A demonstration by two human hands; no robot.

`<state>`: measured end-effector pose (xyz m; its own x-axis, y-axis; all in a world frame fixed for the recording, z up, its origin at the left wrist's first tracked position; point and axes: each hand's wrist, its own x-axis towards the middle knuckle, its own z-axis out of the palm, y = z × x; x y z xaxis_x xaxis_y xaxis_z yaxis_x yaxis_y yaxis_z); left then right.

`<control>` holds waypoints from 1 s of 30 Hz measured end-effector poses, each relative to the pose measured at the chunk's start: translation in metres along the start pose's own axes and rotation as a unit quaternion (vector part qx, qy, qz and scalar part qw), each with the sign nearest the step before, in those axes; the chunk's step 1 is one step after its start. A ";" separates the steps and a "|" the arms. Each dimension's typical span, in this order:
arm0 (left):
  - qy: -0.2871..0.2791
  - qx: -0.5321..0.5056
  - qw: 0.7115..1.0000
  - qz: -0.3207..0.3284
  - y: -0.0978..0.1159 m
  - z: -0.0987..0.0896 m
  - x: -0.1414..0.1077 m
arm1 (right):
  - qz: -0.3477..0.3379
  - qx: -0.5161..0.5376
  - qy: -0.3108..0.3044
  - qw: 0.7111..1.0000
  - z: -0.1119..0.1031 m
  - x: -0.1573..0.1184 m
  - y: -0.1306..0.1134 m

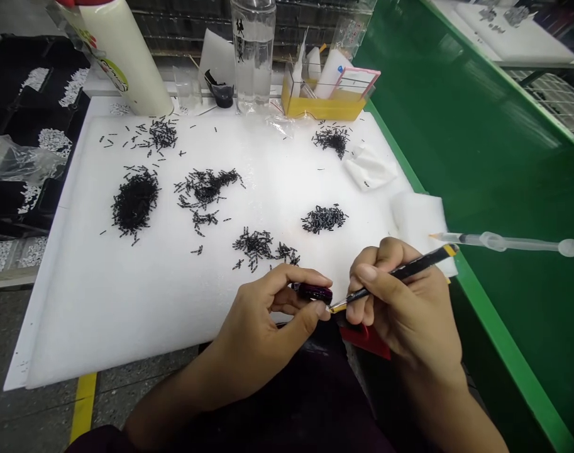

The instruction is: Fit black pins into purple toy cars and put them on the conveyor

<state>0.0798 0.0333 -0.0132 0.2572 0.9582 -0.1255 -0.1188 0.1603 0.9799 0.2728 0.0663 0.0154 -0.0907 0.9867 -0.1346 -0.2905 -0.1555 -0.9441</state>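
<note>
Between the thumb and fingers of my left hand (268,321) is a small glossy dark oval piece (315,292) with a purple sheen; its exact kind is unclear. My right hand (409,302) grips a thin black-handled paintbrush (421,263), held like a pen. The brush's yellowish tip meets the left thumb's end, just below the dark piece. Something small and whitish at that thumb tip is too tiny to name. Both hands are close together over the front edge of the white foam sheet (140,302). Behind them lie piles of small black parts (324,218).
More black parts (136,201) are heaped at the left. A yellow-based box (324,104), a clear bottle (253,56) and a cream bottle (126,56) line the back. At right are a dropper-like plastic tool (508,242), a white cloth (369,167) and a green panel (480,126).
</note>
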 end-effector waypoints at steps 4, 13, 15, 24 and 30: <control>-0.008 0.019 1.000 0.006 -0.002 0.000 -0.001 | 0.022 -0.011 -0.009 1.000 -0.007 0.001 0.006; -0.018 0.024 0.999 0.015 0.001 0.002 -0.002 | 0.037 -0.025 -0.013 0.999 -0.014 0.000 0.009; -0.024 0.014 1.000 0.013 0.002 0.001 -0.001 | 0.036 -0.024 -0.010 0.999 -0.014 0.000 0.010; -0.034 -0.050 0.998 0.004 -0.004 0.001 -0.003 | 0.038 -0.015 -0.006 0.999 -0.015 -0.003 0.010; -0.001 -0.086 0.996 -0.009 -0.008 0.007 -0.002 | -0.053 -0.031 0.028 0.998 -0.013 -0.010 0.017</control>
<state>0.0864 0.0283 -0.0195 0.2632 0.9542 -0.1421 -0.2775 0.2160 0.9361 0.2809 0.0548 -0.0036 -0.0081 0.9988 -0.0482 -0.2354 -0.0488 -0.9707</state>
